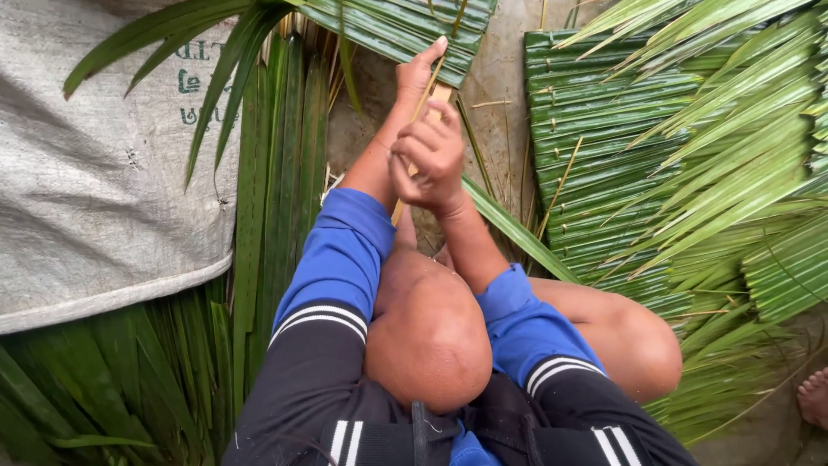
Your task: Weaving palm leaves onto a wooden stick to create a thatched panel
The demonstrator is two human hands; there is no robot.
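Bent knees (429, 332) and blue-and-black sleeves (332, 285) fill the bottom of the view, with both forearms reaching up over them. Left hand (420, 76) is stretched out with its fingers pressed along a thin pale stick (434, 93) at the edge of a woven leaf mat (405, 30), while the right hand (431, 155) is curled shut around the same stick lower down. More leaf mats (604, 164) lie to the right, and a grey sack (86, 173) to the left.

Both hands (427, 138) perhaps gripping a thin stick (420, 112) over palm leaves (604, 147)
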